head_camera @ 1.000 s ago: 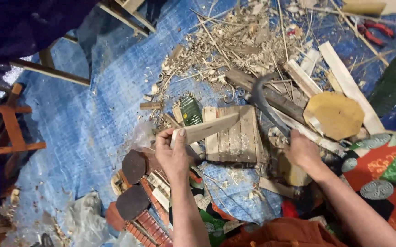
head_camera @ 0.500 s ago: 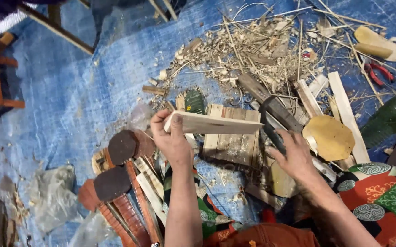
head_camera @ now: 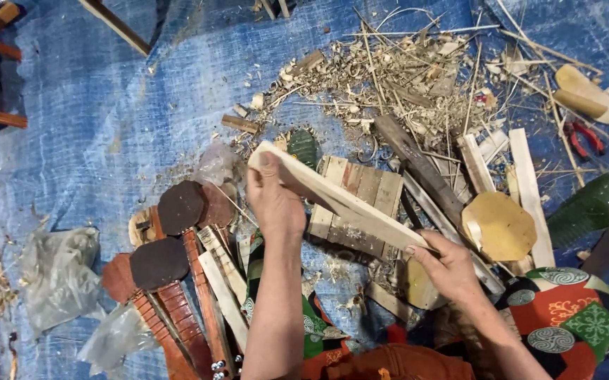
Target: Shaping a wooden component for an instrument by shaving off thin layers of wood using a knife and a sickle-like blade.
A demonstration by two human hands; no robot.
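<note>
A blue tarp (head_camera: 107,141) covers the floor, and a big mess of wood shavings (head_camera: 403,77) lies at the top middle of the picture. Both hands hold one pale wooden slat (head_camera: 332,200) in the middle. It slants down from left to right. The left hand (head_camera: 275,204) is closed around the slat's upper left end. The right hand (head_camera: 448,264) pinches the lower right end with its fingers. Under the slat sits a small block of wooden boards (head_camera: 360,207). Dark round-headed wooden pieces (head_camera: 170,232) lie at the lower left. A yellow eight-sided plate (head_camera: 505,226) is on the right.
</note>
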